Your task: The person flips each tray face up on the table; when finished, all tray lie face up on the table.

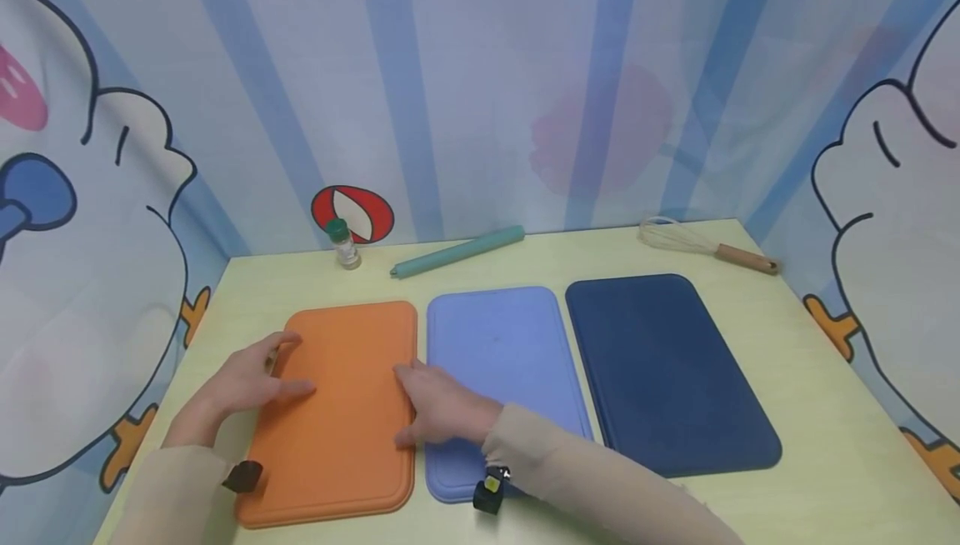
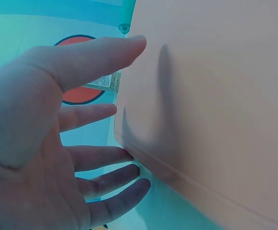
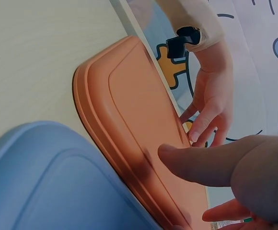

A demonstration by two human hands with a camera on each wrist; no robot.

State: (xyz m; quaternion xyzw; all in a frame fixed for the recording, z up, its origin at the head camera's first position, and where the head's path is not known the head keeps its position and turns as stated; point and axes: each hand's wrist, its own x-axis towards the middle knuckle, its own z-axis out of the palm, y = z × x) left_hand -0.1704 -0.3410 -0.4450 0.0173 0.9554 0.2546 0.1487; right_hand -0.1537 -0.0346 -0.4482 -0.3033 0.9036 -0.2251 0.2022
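Note:
An orange cutting board with rounded corners lies on the left part of the table. At its left edge is my left hand, fingers spread and fairly straight, the thumb over the board's face. In the left wrist view the left hand's fingertips are right at the board's edge. My right hand is at the opposite edge, thumb and fingers apart. The right wrist view shows the right thumb hovering over the orange surface. Beneath my right forearm lies a light blue cutting board, partly hidden.
A navy cutting board lies to the right of the light blue one. Along the back of the table are a green-capped spice jar, a teal rolling pin and a wooden-handled whisk. Printed cloth walls surround the table.

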